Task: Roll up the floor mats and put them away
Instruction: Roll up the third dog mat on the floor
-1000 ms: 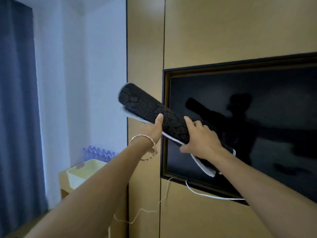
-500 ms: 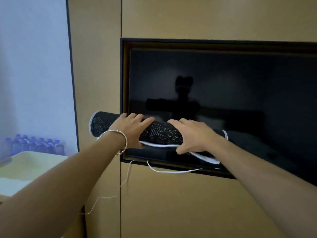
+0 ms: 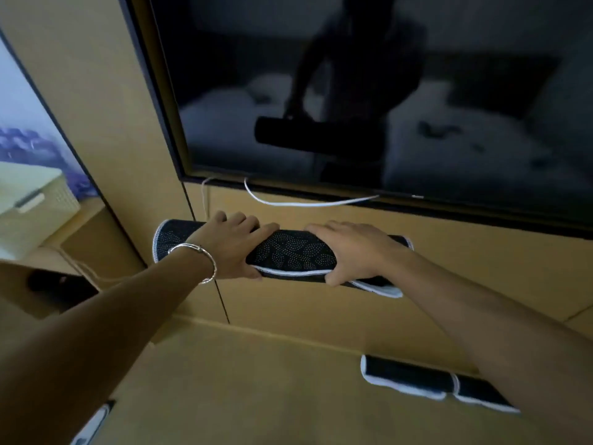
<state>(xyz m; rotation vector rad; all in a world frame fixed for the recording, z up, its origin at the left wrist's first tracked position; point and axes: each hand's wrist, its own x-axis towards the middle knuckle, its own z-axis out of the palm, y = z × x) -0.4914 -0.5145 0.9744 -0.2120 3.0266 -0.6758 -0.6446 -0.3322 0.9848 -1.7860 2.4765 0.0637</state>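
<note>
A rolled dark floor mat (image 3: 290, 253) with white dots and white edging is held level in front of the wooden wall below the television. My left hand (image 3: 229, 244), a bracelet on its wrist, grips the roll near its left end. My right hand (image 3: 354, 252) grips it right of the middle, thumb under the white hem. Two more rolled dark mats (image 3: 407, 377) with white trim lie end to end on the wooden ledge at lower right, partly hidden by my right forearm.
A wall-mounted television (image 3: 385, 91) fills the top, a white cable (image 3: 298, 202) hanging under it. A pale plastic basket (image 3: 41, 207) sits on a low shelf at the left. Another dark white-edged item (image 3: 93, 422) shows at the bottom left edge.
The roll went from tilted up against the television to level, then lower, below the screen. The view tipped down, revealing the ledge with two rolled mats.
</note>
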